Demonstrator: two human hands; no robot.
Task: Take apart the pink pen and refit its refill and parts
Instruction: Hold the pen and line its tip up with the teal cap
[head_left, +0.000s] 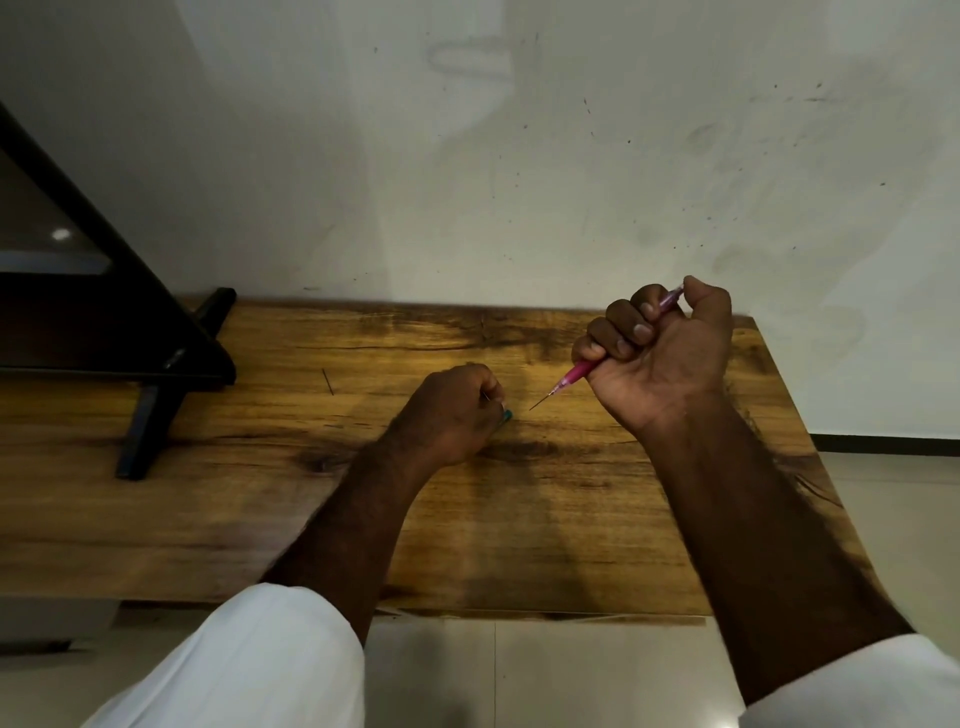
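The pink pen (574, 373) is held above the wooden surface (260, 467) in the fist of the right hand (670, 353), all fingers curled tight round the barrel and its fine tip (540, 402) aimed down and left. Just beside that tip the left hand (452, 410) rests on the surface, fingers curled and pinching a small teal part (507, 414) that peeks out beneath them; whether it holds anything else cannot be told. The work appears to be at the pen's nose end. It should go best with the barrel held steady, the left fingers meeting the nose in line with the tip and turning gently, with loose pieces kept over the surface. A thin dark sliver (328, 382) lies well apart to the left, near a black stand (156, 395).
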